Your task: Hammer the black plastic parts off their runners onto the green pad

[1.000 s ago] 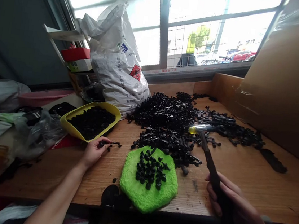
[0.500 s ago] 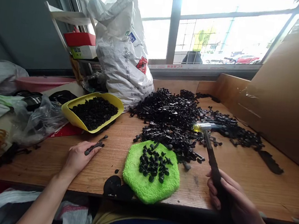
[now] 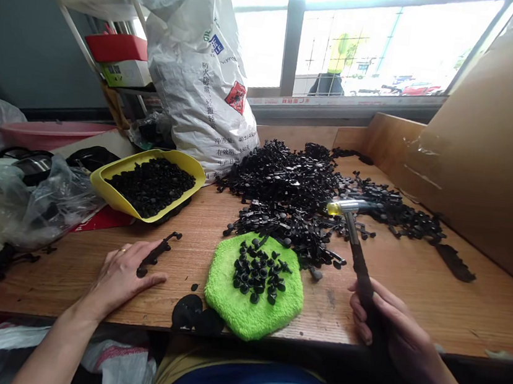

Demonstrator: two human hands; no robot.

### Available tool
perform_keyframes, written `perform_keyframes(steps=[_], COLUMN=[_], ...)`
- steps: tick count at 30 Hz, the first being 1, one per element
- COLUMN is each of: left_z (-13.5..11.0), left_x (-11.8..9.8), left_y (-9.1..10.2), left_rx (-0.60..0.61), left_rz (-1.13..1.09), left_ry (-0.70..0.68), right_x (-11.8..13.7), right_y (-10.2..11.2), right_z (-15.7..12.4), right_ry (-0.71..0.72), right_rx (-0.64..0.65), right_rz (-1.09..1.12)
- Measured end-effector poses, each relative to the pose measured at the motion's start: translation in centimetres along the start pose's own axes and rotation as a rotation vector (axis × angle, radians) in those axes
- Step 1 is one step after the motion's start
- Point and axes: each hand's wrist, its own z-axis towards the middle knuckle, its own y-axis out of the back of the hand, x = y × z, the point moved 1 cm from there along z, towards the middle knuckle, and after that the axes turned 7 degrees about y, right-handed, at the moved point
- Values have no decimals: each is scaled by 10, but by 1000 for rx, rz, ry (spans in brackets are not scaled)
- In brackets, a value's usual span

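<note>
My left hand [image 3: 127, 276] rests palm down on the table with the thumb spread away from the fingers. Small black strip-like plastic parts [image 3: 159, 255] lie against its fingers, between them and the thumb. In my right hand [image 3: 383, 320] is a hammer [image 3: 360, 251], gripped by its dark handle, its metal head with a yellow tip raised to the upper left. Between the hands lies a green fuzzy cloth pad [image 3: 228, 307], bearing a cluster of small black plastic pieces [image 3: 260, 271]. Behind it spreads a heap of black plastic parts [image 3: 290, 180].
A yellow tray [image 3: 99, 180] full of black pieces sits at the left, near a white printed sack [image 3: 200, 79]. Flat black discs [image 3: 188, 312] lie by the table's front edge. A large cardboard sheet [image 3: 491, 140] leans at the right; clear plastic bags [image 3: 56, 205] crowd the left.
My left hand has gone from pinching black parts to spreading its fingers, with the parts beside it. My right hand keeps the hammer in much the same pose. The view has shifted slightly.
</note>
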Motion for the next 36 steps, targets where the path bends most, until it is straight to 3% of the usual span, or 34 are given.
perform_keyframes(steps=[4,6,8,10,11,12,14,16,20,25,28,30,31,33,36], left_z=[-4,-4,-2,2,4,6,12,16,21,17,13,11,10,11,13], left_x=[-4,-10,-22,-44,-59,-75,-110,-137,-159,-145,-114,-87,-74,-52,-38], left_y=[7,12,20,28,30,31,29,23,12,7,10,14,16,19,20], left_rx=[74,-7,-161,-282,-285,-232,0,182,250,253,42,-135,-166,-96,65], left_rz=[24,17,-57,-260,-405,-569,-828,-903,-840,-941,-867,-599,-439,-178,-49], left_ry=[-2,10,69,174,219,239,191,161,204,233,328,415,445,455,391], right_x=[0,0,1,1,1,1,0,-2,-5,0,2,2,2,1,0], right_y=[1,0,-1,-1,-2,-2,-1,2,7,2,0,0,0,0,-1], right_z=[-1,-1,-1,0,0,0,0,0,1,0,-1,-2,-1,-1,-2], right_ry=[3,0,-1,1,-1,-2,-2,1,7,-25,-36,-37,-38,-45,-68], right_rx=[-2,-5,-6,1,6,9,8,7,18,6,-20,-37,-43,-48,-66], right_rz=[0,-5,-8,-10,-12,-15,-15,-7,10,35,50,54,56,59,56])
